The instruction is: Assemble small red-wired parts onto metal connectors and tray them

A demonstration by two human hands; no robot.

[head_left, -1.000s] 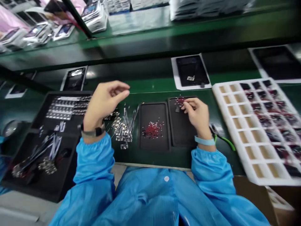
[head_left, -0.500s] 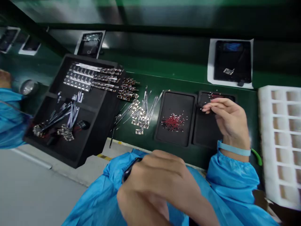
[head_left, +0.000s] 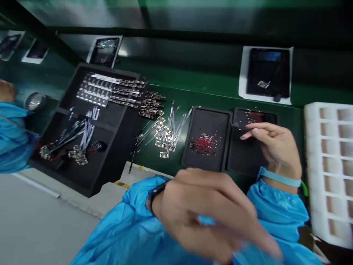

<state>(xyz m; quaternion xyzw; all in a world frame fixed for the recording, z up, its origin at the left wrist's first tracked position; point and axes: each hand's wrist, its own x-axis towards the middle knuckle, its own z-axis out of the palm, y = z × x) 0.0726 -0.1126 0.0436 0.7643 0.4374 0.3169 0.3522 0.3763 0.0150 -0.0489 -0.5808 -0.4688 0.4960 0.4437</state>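
Note:
My right hand (head_left: 278, 143) hovers over the right black tray (head_left: 242, 154), thumb and fingertips pressed together; whatever they may hold is too small to make out. A small pile of red wires (head_left: 255, 117) with white ends lies at that tray's far end, just beyond the fingertips. My left hand (head_left: 204, 206), with a dark watch at the wrist, is close to the camera above my lap. Its fingers are bent and smeared by motion, so their grip cannot be read. Left of the right tray, another black tray (head_left: 206, 119) holds red and black wires (head_left: 204, 144).
Small circuit boards with silvery strips (head_left: 165, 136) lie loose on the green bench (head_left: 176, 167). A black compartment box (head_left: 110, 147) with more strips stands to the left. A white divided tray (head_left: 317, 165) is at right. A person's blue sleeve (head_left: 12, 136) shows far left.
My left hand has moved right, its fingers swinging toward the lower right. My right hand has drawn slightly right and toward me, uncovering more of the red wires.

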